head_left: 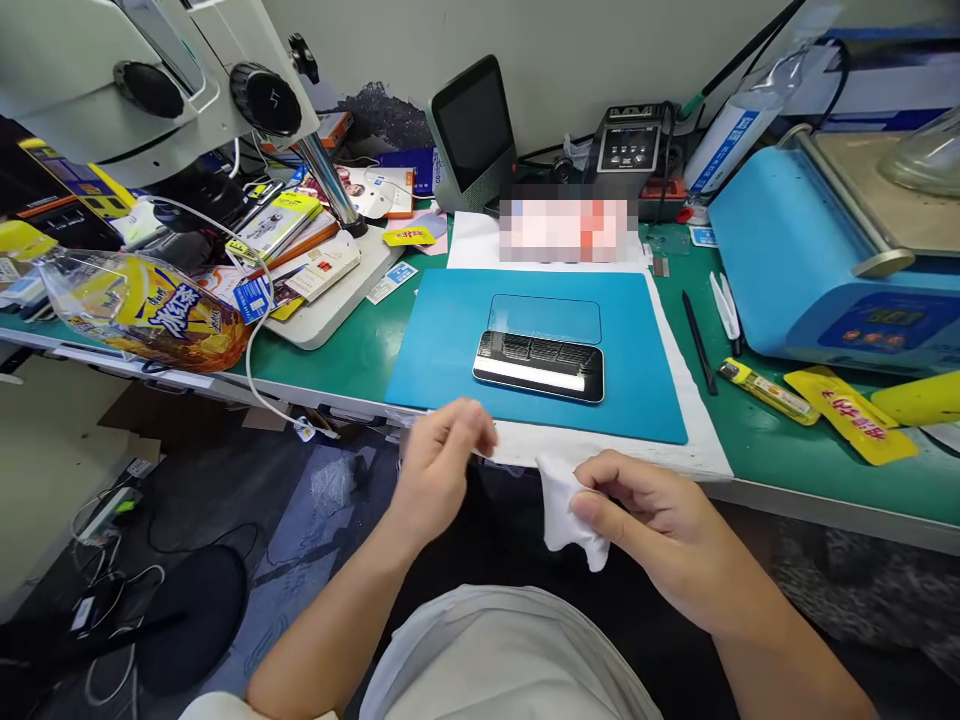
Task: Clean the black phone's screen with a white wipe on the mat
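Observation:
My right hand (pixel 652 520) pinches a small white wipe (pixel 566 510) just below the bench's front edge. My left hand (pixel 442 465) hovers beside it with fingers curled together; motion blur hides whether anything is in them. Beyond both hands a dark phone (pixel 538 365) lies screen-up on a blue work mat (pixel 450 340). A clear glass protector (pixel 545 318) rests on the mat just behind the phone.
A microscope (pixel 150 80) overhangs the left of the green bench (pixel 825 460), with cluttered packets and a drink bottle (pixel 150 315) under it. A blue laminating machine (pixel 817 270) stands at the right. Tweezers (pixel 726 310), a black pen (pixel 699 343) and yellow packets (pixel 851 415) lie nearby.

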Demonstrator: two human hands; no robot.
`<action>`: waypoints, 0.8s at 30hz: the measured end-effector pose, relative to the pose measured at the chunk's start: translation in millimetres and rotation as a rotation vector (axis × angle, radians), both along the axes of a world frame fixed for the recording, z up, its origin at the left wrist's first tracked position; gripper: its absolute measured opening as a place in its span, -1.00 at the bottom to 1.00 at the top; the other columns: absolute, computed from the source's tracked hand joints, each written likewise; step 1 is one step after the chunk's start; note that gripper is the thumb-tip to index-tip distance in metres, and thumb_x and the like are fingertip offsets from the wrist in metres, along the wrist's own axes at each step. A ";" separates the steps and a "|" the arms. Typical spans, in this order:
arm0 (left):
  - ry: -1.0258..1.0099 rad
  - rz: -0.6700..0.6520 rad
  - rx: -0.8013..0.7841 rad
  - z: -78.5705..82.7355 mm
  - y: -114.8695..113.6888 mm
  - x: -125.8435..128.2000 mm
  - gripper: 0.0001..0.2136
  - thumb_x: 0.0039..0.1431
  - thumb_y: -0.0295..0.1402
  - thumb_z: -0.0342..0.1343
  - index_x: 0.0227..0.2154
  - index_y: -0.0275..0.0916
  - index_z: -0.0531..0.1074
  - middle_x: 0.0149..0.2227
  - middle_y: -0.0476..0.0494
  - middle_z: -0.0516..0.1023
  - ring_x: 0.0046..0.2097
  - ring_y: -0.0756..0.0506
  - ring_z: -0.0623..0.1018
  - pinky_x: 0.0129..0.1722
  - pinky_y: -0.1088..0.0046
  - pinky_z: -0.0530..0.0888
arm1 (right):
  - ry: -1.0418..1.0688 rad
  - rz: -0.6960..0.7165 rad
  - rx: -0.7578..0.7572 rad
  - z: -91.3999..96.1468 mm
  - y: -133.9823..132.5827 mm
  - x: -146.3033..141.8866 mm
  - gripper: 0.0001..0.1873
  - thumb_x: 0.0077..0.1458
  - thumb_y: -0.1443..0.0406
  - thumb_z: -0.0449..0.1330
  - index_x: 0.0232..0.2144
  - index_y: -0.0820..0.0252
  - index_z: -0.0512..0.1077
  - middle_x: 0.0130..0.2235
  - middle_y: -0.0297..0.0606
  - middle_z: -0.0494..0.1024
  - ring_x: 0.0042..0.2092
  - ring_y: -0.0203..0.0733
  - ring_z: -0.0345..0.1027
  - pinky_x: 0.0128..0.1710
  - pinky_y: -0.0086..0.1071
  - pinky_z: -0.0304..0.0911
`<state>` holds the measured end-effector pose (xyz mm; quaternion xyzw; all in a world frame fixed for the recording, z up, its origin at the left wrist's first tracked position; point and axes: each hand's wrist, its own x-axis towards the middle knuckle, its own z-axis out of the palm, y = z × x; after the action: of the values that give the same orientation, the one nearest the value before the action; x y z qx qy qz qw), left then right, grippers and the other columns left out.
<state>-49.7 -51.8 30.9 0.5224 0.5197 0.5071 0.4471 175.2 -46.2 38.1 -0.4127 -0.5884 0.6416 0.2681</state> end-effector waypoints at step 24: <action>0.035 -0.412 -0.135 6.8 -19.9 12.2 -0.80 0.27 -0.17 0.31 -0.29 -0.21 0.62 -0.36 -0.08 0.59 -0.31 -0.07 0.53 -0.26 0.44 0.44 | 0.064 -0.087 -0.082 -2.9 -6.7 8.2 -0.73 0.18 0.06 0.35 -0.33 0.12 0.69 -0.43 -0.22 0.62 -0.44 -0.24 0.39 -0.45 -0.37 0.32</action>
<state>-37.5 -71.7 37.7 0.5950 0.4424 0.3601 0.5662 183.4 -52.9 35.2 -0.4279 -0.5343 0.6655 0.2974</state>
